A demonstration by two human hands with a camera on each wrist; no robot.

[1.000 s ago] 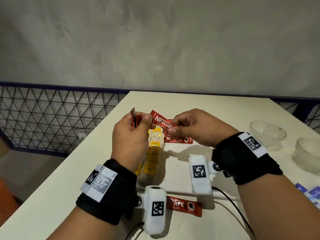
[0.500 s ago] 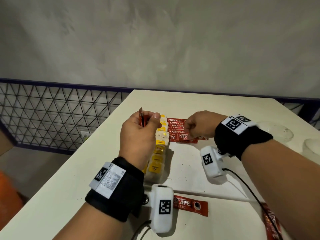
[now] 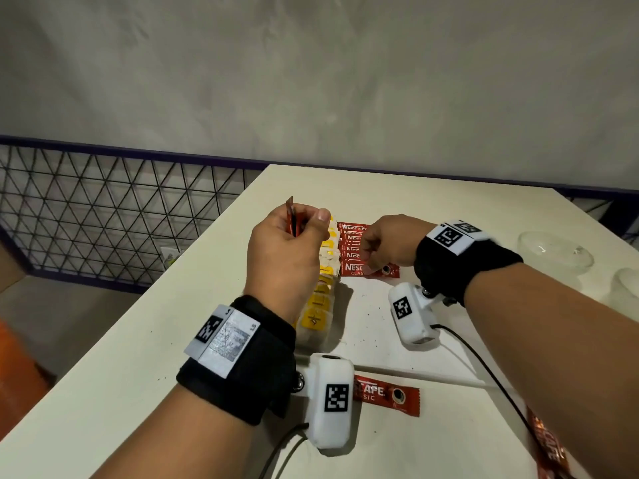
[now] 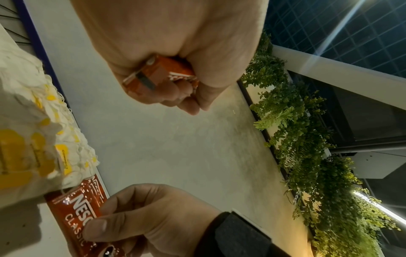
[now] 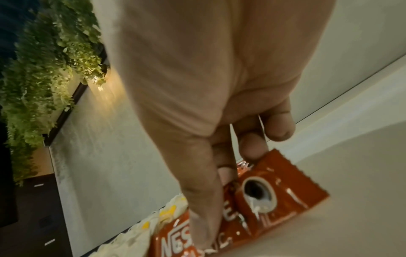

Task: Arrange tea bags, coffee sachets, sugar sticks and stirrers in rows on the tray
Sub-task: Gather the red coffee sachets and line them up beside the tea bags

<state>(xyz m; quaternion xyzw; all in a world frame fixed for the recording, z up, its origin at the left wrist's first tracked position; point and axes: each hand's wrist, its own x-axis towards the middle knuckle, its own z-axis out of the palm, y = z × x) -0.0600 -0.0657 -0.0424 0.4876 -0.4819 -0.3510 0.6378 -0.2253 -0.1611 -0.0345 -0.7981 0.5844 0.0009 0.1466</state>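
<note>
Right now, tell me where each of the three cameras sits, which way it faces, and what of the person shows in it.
Head: worn on the head, looking forward and down at the table; both forearms, left hand and right hand show.
Left wrist: along the left hand, which grips spare sachets; the right hand shows below.
Right wrist: along the right hand, down at the nearest sachet of the coffee row.
Shared: all three show that sachet and the tea bags.

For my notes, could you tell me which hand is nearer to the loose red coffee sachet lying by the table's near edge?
Left. The left hand is raised beyond the loose red coffee sachet, gripping other sachets; the right hand is farther off, at the sachet row.
</note>
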